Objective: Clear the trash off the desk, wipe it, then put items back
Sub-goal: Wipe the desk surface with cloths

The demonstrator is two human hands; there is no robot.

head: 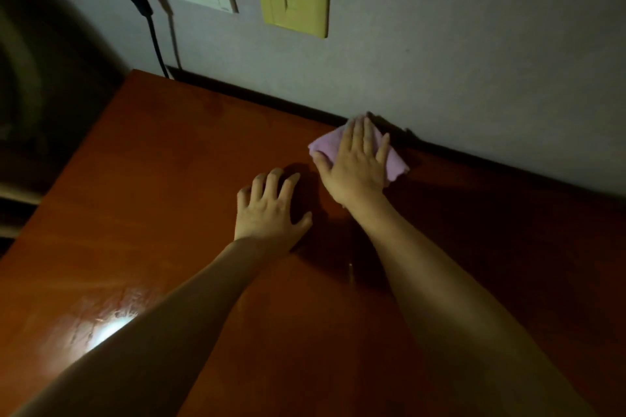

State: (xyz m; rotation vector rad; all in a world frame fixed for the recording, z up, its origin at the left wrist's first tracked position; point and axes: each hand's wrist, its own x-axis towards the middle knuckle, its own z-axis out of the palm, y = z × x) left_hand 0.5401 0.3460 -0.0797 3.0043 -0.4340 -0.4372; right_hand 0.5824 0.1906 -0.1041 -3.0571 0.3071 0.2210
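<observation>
Your right hand (355,169) presses flat, fingers spread, on one pink cloth (394,162) at the desk's (152,196) back edge; your left hand (271,210) rests empty, fingers spread.

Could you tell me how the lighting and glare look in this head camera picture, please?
Head view: dim overall; a bright glare patch on the desk at lower left; dark shadows beside the left hand and behind the right hand on the cloth; left edge nearly black; wall lines bow slightly.
</observation>
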